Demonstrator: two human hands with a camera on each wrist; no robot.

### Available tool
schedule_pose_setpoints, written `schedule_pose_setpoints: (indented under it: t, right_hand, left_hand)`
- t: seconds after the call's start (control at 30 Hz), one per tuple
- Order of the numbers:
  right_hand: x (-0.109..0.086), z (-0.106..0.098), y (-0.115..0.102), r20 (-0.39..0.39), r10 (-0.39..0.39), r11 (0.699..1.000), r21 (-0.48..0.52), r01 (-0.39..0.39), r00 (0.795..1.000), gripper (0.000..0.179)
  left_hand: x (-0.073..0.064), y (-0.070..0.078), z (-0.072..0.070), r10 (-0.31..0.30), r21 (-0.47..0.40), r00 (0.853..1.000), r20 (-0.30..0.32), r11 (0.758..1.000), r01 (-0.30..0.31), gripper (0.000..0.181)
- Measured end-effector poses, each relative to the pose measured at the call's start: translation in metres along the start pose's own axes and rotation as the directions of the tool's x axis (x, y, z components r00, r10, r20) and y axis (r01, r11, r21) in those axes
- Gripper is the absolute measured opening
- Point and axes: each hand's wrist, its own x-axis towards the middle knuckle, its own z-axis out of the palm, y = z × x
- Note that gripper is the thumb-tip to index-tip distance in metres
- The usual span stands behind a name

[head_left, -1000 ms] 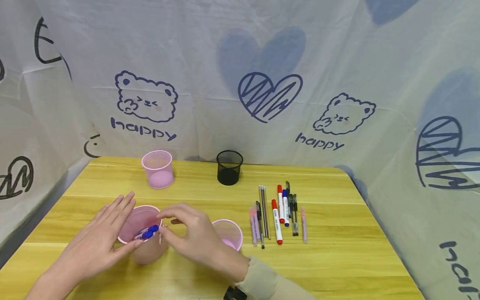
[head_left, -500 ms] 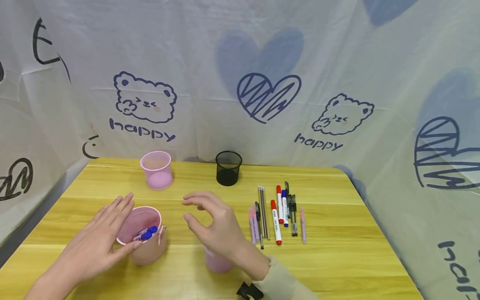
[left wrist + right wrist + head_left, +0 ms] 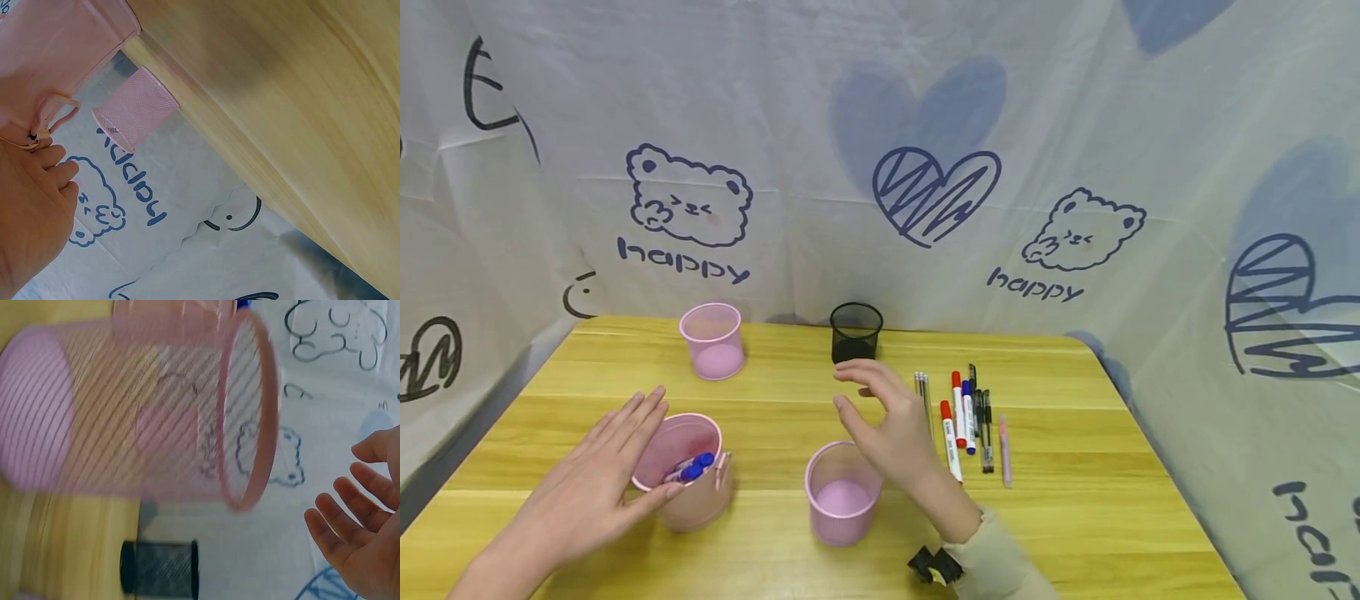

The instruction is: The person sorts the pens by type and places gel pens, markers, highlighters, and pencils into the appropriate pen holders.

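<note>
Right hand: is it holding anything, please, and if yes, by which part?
The right hand holds nothing: in the right wrist view, its fingers are loosely bent, with nothing between them.

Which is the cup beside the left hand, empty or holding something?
Holding something: blue-capped markers lie inside the cup, below its rim in the head view; how many, unclear.

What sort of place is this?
Likely a makeshift tabletop workspace or filming booth: patterned white cloth backdrop on three sides, yellow wood-grain table, and a round solid-walled pink cup holding blue-tipped markers.
</note>
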Motion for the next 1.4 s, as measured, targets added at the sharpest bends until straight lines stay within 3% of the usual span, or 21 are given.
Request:
schedule_pose_setpoints:
  t: [0.43, 0.67, 0.8, 1.03, 1.4]
  right_hand:
    - [-0.015, -0.028, 0.045, -0.037, 0.106, 0.988, -0.112, -0.109, 0.994, 0.029]
    - [-0.027, -0.043, 0.065, -0.039, 0.213, 0.967, -0.136, -0.216, 0.976, 0.031]
    - [-0.032, -0.051, 0.076, -0.030, 0.278, 0.948, -0.155, -0.279, 0.960, 0.032]
    - [-0.043, -0.063, 0.095, -0.018, 0.415, 0.884, -0.229, -0.407, 0.910, 0.032]
    - [-0.054, -0.079, 0.116, 0.068, 0.525, 0.819, -0.312, -0.482, 0.848, 0.042]
  left_hand:
    - [-0.001, 0.000, 0.000, -0.005, -0.003, 1.000, 0.004, 1.000, 0.005, 0.100]
    - [-0.001, 0.001, -0.001, -0.008, -0.009, 1.000, 0.004, 1.000, 0.008, 0.100]
    - [-0.001, 0.001, -0.001, -0.007, -0.004, 1.000, 0.005, 1.000, 0.007, 0.100]
    - [-0.001, 0.000, -0.001, 0.000, 0.009, 1.000, 0.007, 1.000, 0.000, 0.100]
    - [-0.001, 0.000, -0.001, 0.009, 0.011, 1.000, 0.002, 1.000, -0.009, 0.099]
